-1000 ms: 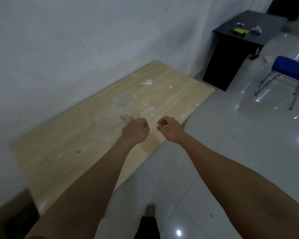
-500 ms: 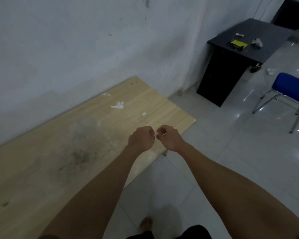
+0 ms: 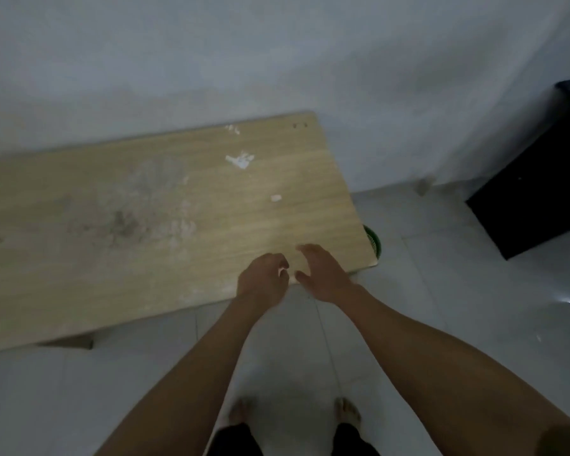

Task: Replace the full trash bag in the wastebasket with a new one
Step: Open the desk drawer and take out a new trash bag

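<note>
Reaching forward, both bare arms extend over the near right corner of a pale wooden table (image 3: 165, 232). Left hand (image 3: 263, 280) is loosely curled, empty; right hand (image 3: 321, 274) has fingers spread, gripping nothing. Green wastebasket (image 3: 373, 242) stands on the tiled floor (image 3: 441, 291), mostly hidden beneath the table's right edge. Black cabinet (image 3: 537, 195) stands well apart at right.
</note>
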